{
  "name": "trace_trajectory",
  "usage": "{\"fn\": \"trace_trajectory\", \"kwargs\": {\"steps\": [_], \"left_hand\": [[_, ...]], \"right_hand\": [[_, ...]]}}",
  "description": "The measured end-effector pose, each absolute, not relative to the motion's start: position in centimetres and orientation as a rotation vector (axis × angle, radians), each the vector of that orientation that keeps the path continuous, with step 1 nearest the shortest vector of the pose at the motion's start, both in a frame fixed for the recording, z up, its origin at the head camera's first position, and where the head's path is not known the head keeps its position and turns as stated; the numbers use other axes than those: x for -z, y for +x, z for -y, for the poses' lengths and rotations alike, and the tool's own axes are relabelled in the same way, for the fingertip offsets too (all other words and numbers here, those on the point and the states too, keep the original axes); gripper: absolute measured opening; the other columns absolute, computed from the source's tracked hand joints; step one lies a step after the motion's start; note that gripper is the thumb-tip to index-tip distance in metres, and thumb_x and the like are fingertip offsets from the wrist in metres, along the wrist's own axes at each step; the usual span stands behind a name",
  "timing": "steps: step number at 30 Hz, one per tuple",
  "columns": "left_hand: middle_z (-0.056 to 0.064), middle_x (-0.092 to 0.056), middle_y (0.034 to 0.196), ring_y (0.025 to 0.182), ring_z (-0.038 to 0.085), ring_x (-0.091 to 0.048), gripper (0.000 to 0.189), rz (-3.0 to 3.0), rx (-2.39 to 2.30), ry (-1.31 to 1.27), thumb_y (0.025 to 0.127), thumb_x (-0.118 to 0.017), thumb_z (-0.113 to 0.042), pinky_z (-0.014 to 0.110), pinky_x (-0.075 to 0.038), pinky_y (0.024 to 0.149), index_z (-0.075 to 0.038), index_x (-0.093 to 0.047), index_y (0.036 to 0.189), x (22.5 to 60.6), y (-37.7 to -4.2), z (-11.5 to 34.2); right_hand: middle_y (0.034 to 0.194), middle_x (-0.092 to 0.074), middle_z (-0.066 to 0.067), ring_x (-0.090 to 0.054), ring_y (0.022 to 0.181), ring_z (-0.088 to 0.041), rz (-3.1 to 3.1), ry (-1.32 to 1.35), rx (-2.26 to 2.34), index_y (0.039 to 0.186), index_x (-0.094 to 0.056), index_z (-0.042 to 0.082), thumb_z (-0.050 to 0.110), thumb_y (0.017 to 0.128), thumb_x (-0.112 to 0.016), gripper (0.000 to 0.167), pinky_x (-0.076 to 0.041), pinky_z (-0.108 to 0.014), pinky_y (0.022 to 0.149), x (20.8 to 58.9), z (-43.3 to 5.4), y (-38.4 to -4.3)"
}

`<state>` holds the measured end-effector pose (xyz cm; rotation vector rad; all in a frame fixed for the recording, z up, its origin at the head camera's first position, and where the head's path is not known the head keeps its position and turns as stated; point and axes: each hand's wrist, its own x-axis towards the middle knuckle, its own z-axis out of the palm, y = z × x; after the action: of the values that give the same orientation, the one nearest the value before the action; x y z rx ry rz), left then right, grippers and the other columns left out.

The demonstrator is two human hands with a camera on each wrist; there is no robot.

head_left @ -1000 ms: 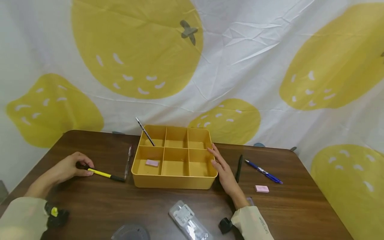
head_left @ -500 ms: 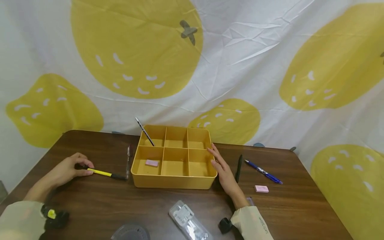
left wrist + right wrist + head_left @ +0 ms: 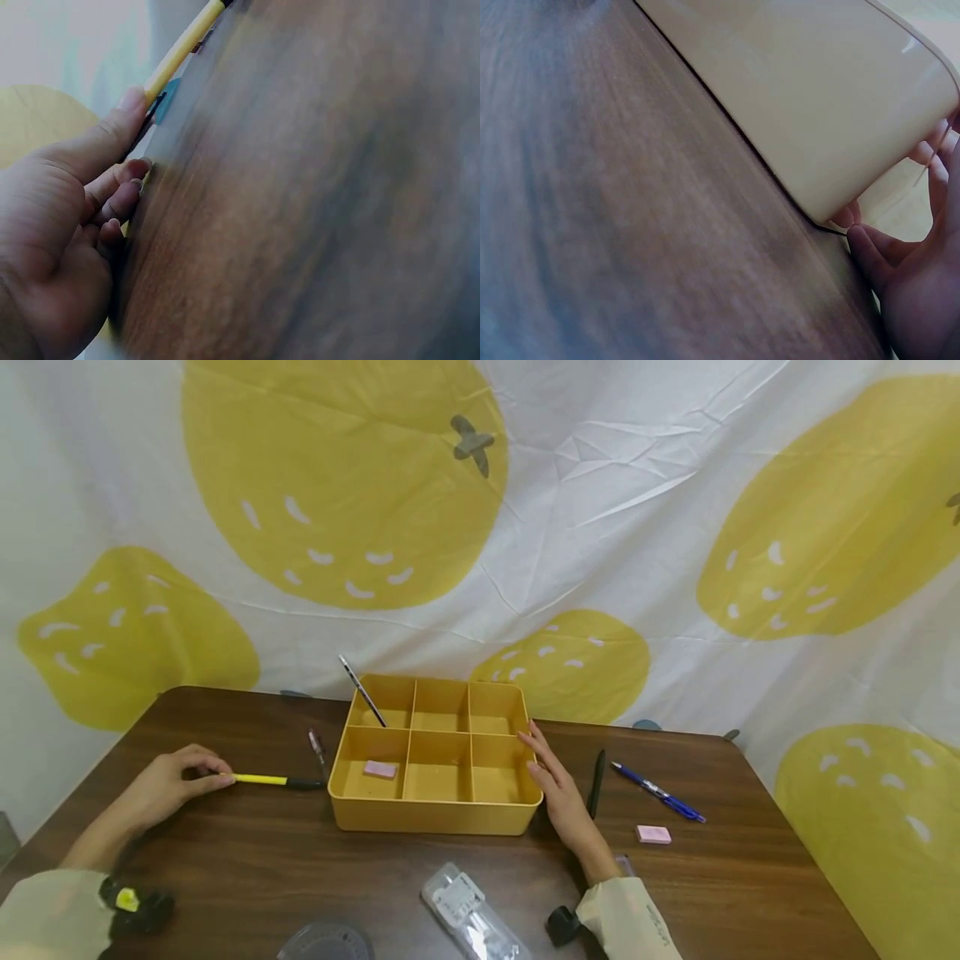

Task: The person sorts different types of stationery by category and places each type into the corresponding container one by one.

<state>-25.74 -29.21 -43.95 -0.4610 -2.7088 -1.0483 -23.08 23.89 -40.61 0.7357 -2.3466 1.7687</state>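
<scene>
Head view: left grip (image 3: pixel 172 783) in pinch on yellow pen (image 3: pixel 261 779).

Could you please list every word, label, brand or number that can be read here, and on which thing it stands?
No text can be read.
White label on the clear package: dark print, too small and blurred.
Right sleeve: small dark lettering, too blurred.
Blue pen: any print is too small to tell.
Yellow pen in the left hand, and yellow box: none visible.
</scene>
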Motion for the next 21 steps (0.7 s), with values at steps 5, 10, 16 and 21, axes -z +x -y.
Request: {"fn": "trace_trajectory", "kwargs": {"steps": [5,10,16,21], "left_hand": [[0.004,-0.067,0.098,0.086,0.002,-0.051,0.025,2.721,1.112,-0.302,0.088,-0.069,-0.038,0.024,-0.039,0.071,-0.015,-0.072,0.098,44.0,-25.5,29.3],[-0.004,-0.068,0.091,0.080,0.000,-0.053,0.031,2.541,1.389,-0.182,0.089,-0.069,-0.035,0.021,-0.041,0.065,-0.008,-0.070,0.104,44.5,-25.5,29.4],[0.012,-0.067,0.101,0.092,0.019,-0.066,0.018,1.835,2.326,-0.464,0.090,-0.058,0.010,0.038,-0.052,0.078,0.020,-0.059,0.105,45.0,-26.2,28.7],[0.015,-0.068,0.097,0.091,0.023,-0.068,0.020,1.659,2.453,-0.471,0.088,-0.057,0.014,0.040,-0.052,0.077,0.017,-0.061,0.108,44.7,-26.4,27.8]], "right_hand": [[0.158,-0.007,-0.015,-0.005,0.144,-0.028,2.356,0.738,-1.767,0.146,-0.031,-0.003,0.006,0.104,-0.033,0.044,-0.013,-0.057,0.110,40.6,-23.9,-23.2],[0.158,-0.007,-0.015,-0.005,0.144,-0.030,2.355,0.742,-1.762,0.146,-0.031,-0.004,0.007,0.104,-0.033,0.043,-0.013,-0.057,0.110,40.6,-23.9,-23.2],[0.158,-0.007,-0.015,-0.006,0.144,-0.029,2.360,0.730,-1.760,0.146,-0.032,-0.003,0.008,0.104,-0.033,0.043,-0.012,-0.056,0.110,40.6,-23.9,-23.1],[0.158,-0.008,-0.015,-0.006,0.144,-0.027,2.355,0.718,-1.767,0.145,-0.033,-0.003,0.006,0.104,-0.034,0.043,-0.009,-0.056,0.111,40.5,-23.9,-23.1]]}}
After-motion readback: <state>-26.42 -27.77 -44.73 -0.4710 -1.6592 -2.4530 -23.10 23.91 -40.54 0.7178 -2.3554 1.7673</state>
